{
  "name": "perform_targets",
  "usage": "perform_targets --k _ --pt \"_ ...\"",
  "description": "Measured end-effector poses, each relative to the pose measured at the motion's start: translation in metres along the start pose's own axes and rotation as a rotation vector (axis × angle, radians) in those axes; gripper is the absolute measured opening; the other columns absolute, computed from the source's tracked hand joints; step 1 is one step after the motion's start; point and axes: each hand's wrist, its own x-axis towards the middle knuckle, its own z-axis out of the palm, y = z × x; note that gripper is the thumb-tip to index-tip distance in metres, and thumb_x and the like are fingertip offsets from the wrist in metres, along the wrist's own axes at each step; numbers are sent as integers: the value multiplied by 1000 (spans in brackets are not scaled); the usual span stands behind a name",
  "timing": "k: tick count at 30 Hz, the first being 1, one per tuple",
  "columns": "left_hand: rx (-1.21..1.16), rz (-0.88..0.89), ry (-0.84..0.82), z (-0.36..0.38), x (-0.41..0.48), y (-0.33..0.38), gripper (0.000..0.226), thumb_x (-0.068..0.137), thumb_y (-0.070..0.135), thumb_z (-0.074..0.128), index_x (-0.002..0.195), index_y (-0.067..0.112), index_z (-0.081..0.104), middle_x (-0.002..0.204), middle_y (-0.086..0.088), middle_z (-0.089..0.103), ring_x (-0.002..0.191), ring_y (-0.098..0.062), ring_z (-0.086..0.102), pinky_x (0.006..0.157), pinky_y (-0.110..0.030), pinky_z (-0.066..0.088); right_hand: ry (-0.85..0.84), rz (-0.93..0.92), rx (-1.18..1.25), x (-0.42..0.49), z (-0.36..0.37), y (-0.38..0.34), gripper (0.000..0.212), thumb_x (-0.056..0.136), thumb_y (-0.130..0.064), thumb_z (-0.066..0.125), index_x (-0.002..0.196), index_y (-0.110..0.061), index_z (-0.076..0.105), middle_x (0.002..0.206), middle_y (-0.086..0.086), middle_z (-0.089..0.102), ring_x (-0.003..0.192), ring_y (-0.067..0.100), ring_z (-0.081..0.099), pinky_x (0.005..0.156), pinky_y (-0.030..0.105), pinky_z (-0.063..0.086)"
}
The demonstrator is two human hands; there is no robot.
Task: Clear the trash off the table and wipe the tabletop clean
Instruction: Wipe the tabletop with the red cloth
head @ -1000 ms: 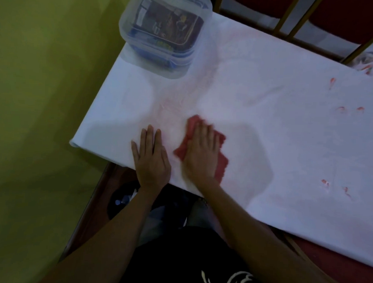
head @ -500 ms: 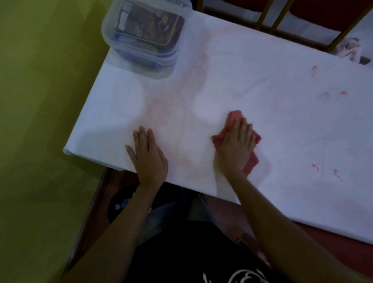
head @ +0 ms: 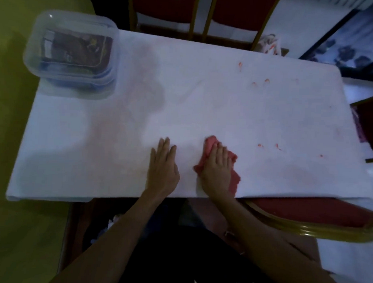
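A white tabletop fills the view. A crumpled red cloth lies near its front edge, and my right hand presses flat on it, fingers together. My left hand lies flat on the bare table just left of the cloth, holding nothing. Small red smears mark the far right part of the table, and more red spots sit right of the cloth. A faint pinkish wet patch spreads over the left middle.
A clear lidded plastic box with dark contents stands on the back left corner. Red chairs with gold frames stand behind the table, and another chair is at the front right. A crumpled wrapper lies beyond the far edge.
My right hand has slid the red cloth rightward along the front edge, and my left hand has followed to the right. The view has shifted and now shows more of the table's right side.
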Motion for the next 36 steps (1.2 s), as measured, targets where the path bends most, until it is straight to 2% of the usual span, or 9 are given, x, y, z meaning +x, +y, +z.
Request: perform_targets --k 4,7,11,15,19,23,27,31,36 --pt "70 118 21 16 -5 0 60 95 27 24 150 7 37 163 -18 18 153 -31 9 123 -54 11 -55 -157 17 -49 11 -24 81 99 -46 45 157 -5 5 165 15 3 153 32 0 123 55 12" --pt "133 183 99 22 -12 -11 51 102 24 29 150 10 39 163 -13 21 153 -27 12 123 -50 12 -94 -278 -86 -58 3 13 90 93 -63 36 158 -6 13 165 13 12 153 33 8 121 58 14" --pt "95 172 135 22 -14 -7 49 102 22 34 149 12 41 162 -12 26 152 -27 16 122 -50 15 -76 105 -102 -32 -18 63 102 86 -75 30 157 -4 13 165 14 15 153 33 11 120 58 12" --pt "116 167 102 21 -14 -8 50 101 21 33 150 12 40 162 -11 24 153 -26 15 123 -50 13 -116 343 23 -20 -22 38 92 96 -57 41 156 -2 -2 166 15 0 153 30 -3 122 54 2" --pt "112 146 68 20 -12 -4 54 97 19 29 150 11 38 163 -13 23 153 -27 13 123 -52 11 -131 30 78 -60 0 -26 95 92 -57 41 157 -6 -5 164 12 -11 152 30 -12 122 55 1" --pt "137 167 82 20 -13 -5 54 98 21 27 150 12 39 162 -13 24 153 -28 15 122 -52 15 -127 -243 -49 -58 1 0 98 88 -69 39 158 -7 8 166 11 4 153 29 0 121 58 9" --pt "114 134 94 22 -11 0 56 93 13 36 148 10 41 162 -14 24 153 -30 14 121 -55 14 -63 24 -29 -8 -15 54 100 90 -66 48 158 -5 7 165 14 10 153 32 8 120 57 11" --pt "70 42 50 24 2 26 65 85 16 26 148 9 41 162 -19 20 153 -33 10 122 -58 8 -96 235 46 19 -19 25 96 95 -55 48 156 -2 -3 165 19 -2 153 34 -3 124 51 2" --pt "53 59 -23 33 31 56 61 97 29 16 152 12 33 164 -15 13 154 -28 2 123 -53 1 -105 -261 -73 -19 -8 19 84 99 -46 47 158 -4 4 164 14 -3 153 33 -1 123 53 5"
